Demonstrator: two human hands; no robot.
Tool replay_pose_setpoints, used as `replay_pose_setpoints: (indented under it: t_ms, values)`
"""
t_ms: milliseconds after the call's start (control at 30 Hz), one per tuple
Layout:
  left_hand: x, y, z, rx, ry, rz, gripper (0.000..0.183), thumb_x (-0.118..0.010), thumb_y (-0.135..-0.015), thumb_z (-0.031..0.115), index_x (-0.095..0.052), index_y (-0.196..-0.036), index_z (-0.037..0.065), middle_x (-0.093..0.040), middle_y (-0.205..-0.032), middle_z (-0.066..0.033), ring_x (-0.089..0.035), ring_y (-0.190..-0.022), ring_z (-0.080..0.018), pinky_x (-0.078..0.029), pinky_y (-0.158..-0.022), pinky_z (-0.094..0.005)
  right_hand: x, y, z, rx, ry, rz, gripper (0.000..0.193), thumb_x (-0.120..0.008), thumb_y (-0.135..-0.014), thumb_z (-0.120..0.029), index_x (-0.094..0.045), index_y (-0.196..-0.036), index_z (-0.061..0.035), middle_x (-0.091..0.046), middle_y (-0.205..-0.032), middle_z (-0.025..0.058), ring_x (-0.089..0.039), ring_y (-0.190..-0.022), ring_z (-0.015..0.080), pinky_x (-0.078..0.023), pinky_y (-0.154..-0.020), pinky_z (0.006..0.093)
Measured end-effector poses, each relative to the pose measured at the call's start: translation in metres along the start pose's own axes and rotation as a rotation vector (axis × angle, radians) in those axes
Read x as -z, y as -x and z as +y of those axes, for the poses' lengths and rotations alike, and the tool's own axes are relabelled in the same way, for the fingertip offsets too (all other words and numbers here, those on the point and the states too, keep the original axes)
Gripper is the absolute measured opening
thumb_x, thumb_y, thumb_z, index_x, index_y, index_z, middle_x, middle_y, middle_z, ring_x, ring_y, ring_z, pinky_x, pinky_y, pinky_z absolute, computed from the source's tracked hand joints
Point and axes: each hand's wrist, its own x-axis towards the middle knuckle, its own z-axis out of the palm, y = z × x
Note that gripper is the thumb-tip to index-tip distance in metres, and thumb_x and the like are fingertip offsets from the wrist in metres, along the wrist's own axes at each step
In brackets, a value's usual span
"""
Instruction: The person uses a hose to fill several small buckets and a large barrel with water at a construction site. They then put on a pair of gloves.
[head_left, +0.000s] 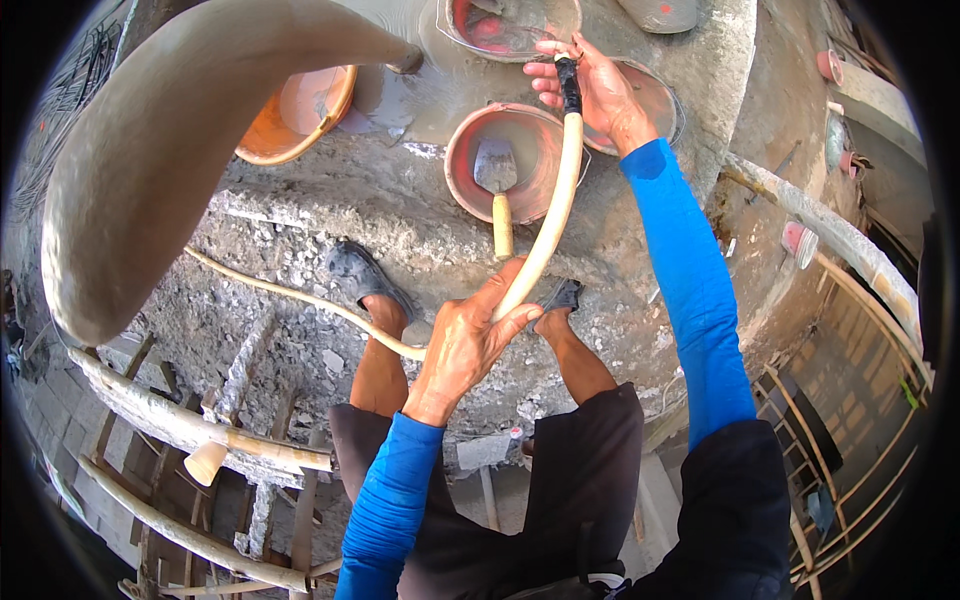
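Note:
A pale yellow hose (553, 225) bends upward in front of me, its end wrapped in black tape. Lower down, my left hand (468, 345) is closed around it. At the taped end is my right hand (600, 95), palm turned up; the fingers lie behind the tape and the thumb is near the tip, holding it loosely. Just below and left of that end stands a reddish bucket (462, 185) with grey, wet residue inside. A trowel (495, 170) with a yellow handle rests in it, the handle leaning over the near rim.
More buckets stand around: one orange (265, 150) at left, one reddish (455, 15) at the top, another behind my right hand. A large grey curved form (140, 150) looms at upper left. Wooden framing (200, 430) lies lower left. My feet are on rough, rubble-strewn ground (290, 240).

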Motion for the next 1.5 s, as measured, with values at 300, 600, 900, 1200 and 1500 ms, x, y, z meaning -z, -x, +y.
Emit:
replay_pose_setpoints:
  t_ms: [300, 600, 900, 1200, 1500]
  values:
    - [-0.027, 0.003, -0.016, -0.075, -0.118, 0.01, 0.054, -0.077, -0.091, 0.038, -0.063, -0.135, 0.01, -0.073, -0.11, -0.0184, -0.07, -0.095, -0.0419, -0.058, -0.076, -0.0468, -0.031, 0.047, 0.016, 0.21, 0.319, 0.454, 0.024, -0.057, -0.104, -0.02, -0.059, -0.118, -0.0003, -0.072, -0.089, 0.0135, -0.063, -0.054, 0.0156, -0.048, -0.042, 0.028]
    - [-0.041, 0.011, -0.023, -0.099, -0.141, -0.036, 0.053, -0.073, -0.092, 0.044, -0.063, -0.134, 0.013, -0.073, -0.108, -0.0187, -0.07, -0.09, -0.0428, -0.057, -0.074, -0.0481, -0.033, 0.068, 0.004, 0.232, 0.541, 0.577, 0.017, -0.062, -0.098, -0.013, -0.061, -0.111, -0.0031, -0.07, -0.081, 0.0113, -0.062, -0.052, 0.0165, -0.047, -0.043, 0.0312]
    - [-0.025, 0.013, -0.021, 0.0, -0.16, -0.051, 0.055, -0.076, -0.092, 0.038, -0.063, -0.135, 0.007, -0.072, -0.099, -0.0222, -0.072, -0.082, -0.0406, -0.056, -0.068, -0.0429, -0.036, 0.062, 0.019, 0.226, 0.578, 0.74, 0.018, -0.062, -0.095, -0.014, -0.061, -0.106, 0.0004, -0.071, -0.077, 0.0137, -0.063, -0.052, 0.0182, -0.049, -0.046, 0.0332]
    - [-0.017, 0.02, -0.027, -0.08, -0.133, 0.033, 0.053, -0.078, -0.091, 0.035, -0.064, -0.133, 0.007, -0.072, -0.092, -0.0223, -0.073, -0.074, -0.0364, -0.055, -0.065, -0.0402, -0.034, 0.062, 0.032, 0.305, 0.527, 0.839, 0.015, -0.059, -0.094, -0.01, -0.064, -0.098, 0.0031, -0.069, -0.071, 0.0164, -0.065, -0.051, 0.0216, -0.051, -0.046, 0.0372]
    - [-0.017, 0.029, -0.036, -0.041, -0.065, 0.045, 0.049, -0.075, -0.095, 0.033, -0.064, -0.134, 0.005, -0.068, -0.075, -0.0175, -0.069, -0.06, -0.0214, -0.053, -0.06, -0.0374, -0.038, 0.062, 0.037, 0.336, 0.649, 0.83, 0.017, -0.057, -0.094, -0.01, -0.062, -0.103, 0.0026, -0.07, -0.074, 0.0157, -0.062, -0.047, 0.0211, -0.049, -0.043, 0.0353]
